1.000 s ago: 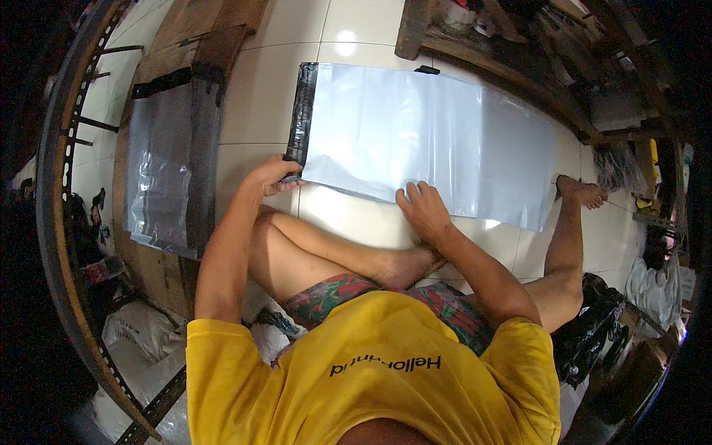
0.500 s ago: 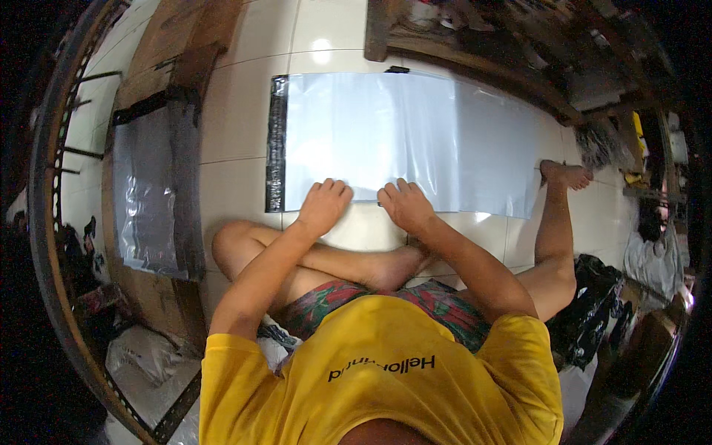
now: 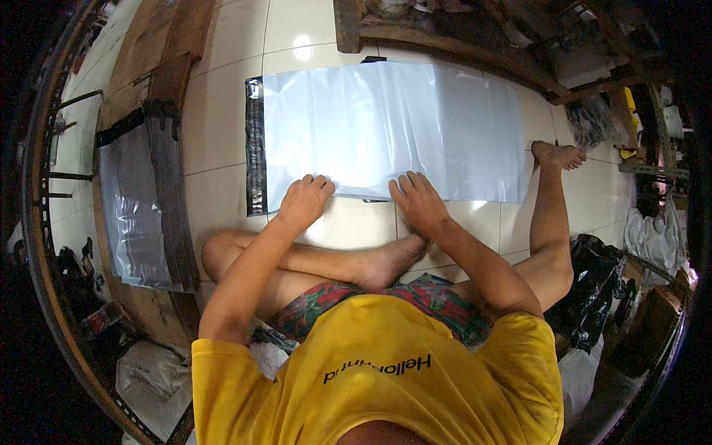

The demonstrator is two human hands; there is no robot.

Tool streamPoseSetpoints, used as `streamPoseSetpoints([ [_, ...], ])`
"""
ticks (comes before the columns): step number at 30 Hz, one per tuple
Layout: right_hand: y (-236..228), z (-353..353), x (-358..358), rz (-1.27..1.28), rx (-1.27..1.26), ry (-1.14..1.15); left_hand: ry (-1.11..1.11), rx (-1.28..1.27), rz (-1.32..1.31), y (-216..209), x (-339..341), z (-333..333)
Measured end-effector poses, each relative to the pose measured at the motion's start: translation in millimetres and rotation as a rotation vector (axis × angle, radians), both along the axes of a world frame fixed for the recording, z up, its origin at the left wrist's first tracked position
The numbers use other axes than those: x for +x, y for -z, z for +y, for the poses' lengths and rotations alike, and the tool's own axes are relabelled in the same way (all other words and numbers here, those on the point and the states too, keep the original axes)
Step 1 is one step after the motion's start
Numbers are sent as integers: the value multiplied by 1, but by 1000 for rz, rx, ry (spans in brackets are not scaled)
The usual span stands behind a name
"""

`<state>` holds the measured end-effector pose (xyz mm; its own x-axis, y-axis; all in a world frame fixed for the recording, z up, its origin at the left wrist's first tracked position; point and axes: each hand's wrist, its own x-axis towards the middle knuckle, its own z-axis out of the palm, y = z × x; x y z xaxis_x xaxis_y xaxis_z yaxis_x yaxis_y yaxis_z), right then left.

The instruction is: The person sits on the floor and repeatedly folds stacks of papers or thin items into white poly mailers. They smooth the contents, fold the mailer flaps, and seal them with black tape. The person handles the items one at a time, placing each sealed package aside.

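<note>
A wide white plastic sheet, crinkled and shiny, lies on the tiled floor in front of me. A black strip borders its left end. At its near edge my left hand has its fingers bent and closed on the plastic. Farther right, my right hand rests over the same edge, fingers slightly apart on the sheet; its thumb is hidden. Small black pieces show at the sheet's far edge and beneath the near edge, between my hands.
Grey plastic bags with black edges lie on a wooden board at left. A wooden shelf frame stands beyond the sheet. My bare foot is near its right end. A black plastic bag lies right of my leg.
In the picture, the sheet and floor have shifted left and slightly up. My right hand has slid rightward along the near edge, uncovering a black piece. My left hand keeps its place on the sheet.
</note>
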<state>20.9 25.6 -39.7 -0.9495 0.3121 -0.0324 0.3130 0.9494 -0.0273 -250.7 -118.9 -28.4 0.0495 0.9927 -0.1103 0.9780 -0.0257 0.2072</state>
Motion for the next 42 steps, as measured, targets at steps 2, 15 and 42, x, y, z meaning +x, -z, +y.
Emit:
streamPoseSetpoints([
  [2,1,0,2,-28,-5,3,18,-18,34,-3,0,0],
  [15,2,35,53,-10,-152,81,-2,-55,15,-7,0,3],
  [42,-4,132,18,23,-698,573,-429,-424,-495,21,-153,4],
])
